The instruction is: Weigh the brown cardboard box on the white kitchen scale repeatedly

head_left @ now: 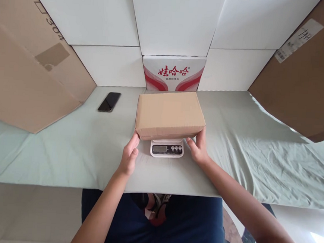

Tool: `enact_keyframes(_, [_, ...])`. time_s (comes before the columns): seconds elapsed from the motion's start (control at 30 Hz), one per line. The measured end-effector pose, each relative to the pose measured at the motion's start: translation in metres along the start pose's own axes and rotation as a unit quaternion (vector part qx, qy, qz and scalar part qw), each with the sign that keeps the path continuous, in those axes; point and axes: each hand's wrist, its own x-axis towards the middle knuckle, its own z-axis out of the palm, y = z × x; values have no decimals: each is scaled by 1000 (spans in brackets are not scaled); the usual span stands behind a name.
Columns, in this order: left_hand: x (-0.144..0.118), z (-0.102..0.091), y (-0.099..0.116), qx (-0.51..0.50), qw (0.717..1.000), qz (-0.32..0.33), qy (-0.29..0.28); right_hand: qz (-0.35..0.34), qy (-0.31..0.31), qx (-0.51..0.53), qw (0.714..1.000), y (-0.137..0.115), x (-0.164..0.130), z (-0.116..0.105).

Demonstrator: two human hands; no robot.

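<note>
Cardboard box [170, 114] sits on a small white scale [167, 149] mid-tabletop [64, 155] — left hand [129, 157] at its seven o'clock corner, right hand [198, 147] at five. Fingers open, touching the corners without clamping, seemingly steadying it. Phone [109, 101] lies at ten o'clock.

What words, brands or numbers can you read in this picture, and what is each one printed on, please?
"娃哈哈", red brand name, on the white carton behind the brown box.
"饮用纯净水", small line under it, on the same carton.
"304", on the left cardboard sheet.
Shipping label on the right cardboard: too small to read.
Scale display and button labels: unreadable.
</note>
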Motion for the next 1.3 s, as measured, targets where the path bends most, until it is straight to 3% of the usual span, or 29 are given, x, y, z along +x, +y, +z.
enact_keyframes(0.33, [7, 2, 3, 1, 1000, 6, -6, -9, 2, -38, 999, 0, 1, 4])
enact_keyframes(0.83, [11, 2, 5, -14, 1000, 27, -6, -5, 28, -12, 1000, -4, 0, 4])
enact_keyframes(0.93, [14, 0, 10, -38, 995, 79, 53, 34, 122, 35, 991, -2, 10, -6])
enact_keyframes(1.07, [18, -4, 15, -73, 989, 88, 94, 139, 261, 120, 948, 7, 29, -24])
enact_keyframes(1.2, [18, -4, 15, -74, 991, 72, 88, 233, 283, 185, 912, 18, 36, -31])
enact_keyframes(1.3, [17, -4, 15, -69, 992, 63, 89, 260, 272, 199, 905, 23, 34, -28])
